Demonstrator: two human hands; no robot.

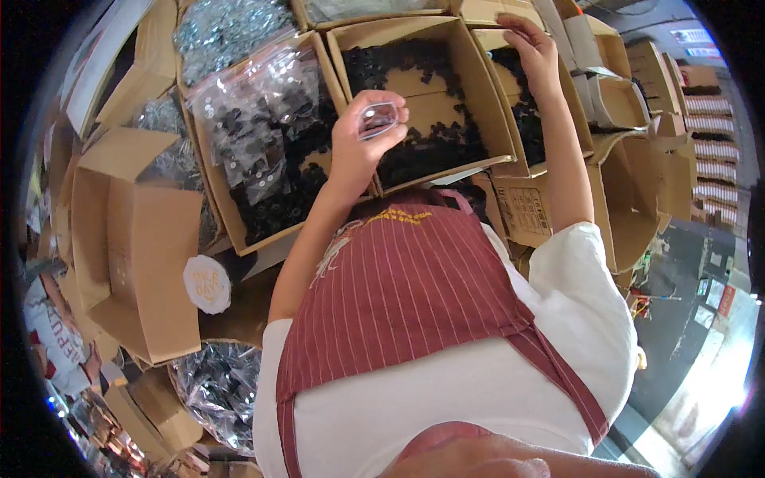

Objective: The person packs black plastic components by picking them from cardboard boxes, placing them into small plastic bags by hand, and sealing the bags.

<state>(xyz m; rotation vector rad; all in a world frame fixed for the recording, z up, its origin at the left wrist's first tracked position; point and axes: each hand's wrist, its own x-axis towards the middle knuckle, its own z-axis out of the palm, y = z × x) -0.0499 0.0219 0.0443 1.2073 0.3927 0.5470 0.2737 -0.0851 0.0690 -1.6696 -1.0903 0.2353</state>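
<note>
My left hand (360, 143) is closed around a small clear plastic bag (378, 120) whose mouth gapes. It hovers over the near left part of an open cardboard box (496, 127) of small black parts (458, 147). Bare cardboard shows in the middle of that box. My right hand (535, 54) is raised, fingers stretched and apart, above the far end of a narrower box (580, 137) to the right, which also holds small black pieces (529, 131). I see nothing in its fingers.
Left of my left hand, filled clear bags (259, 127) lie on black parts in another box (209, 163). Shiny clear packets (231, 36) fill a box beyond. A cardboard box with raised flaps (167, 263) stands at left; a person's sleeve (56, 338) shows further out.
</note>
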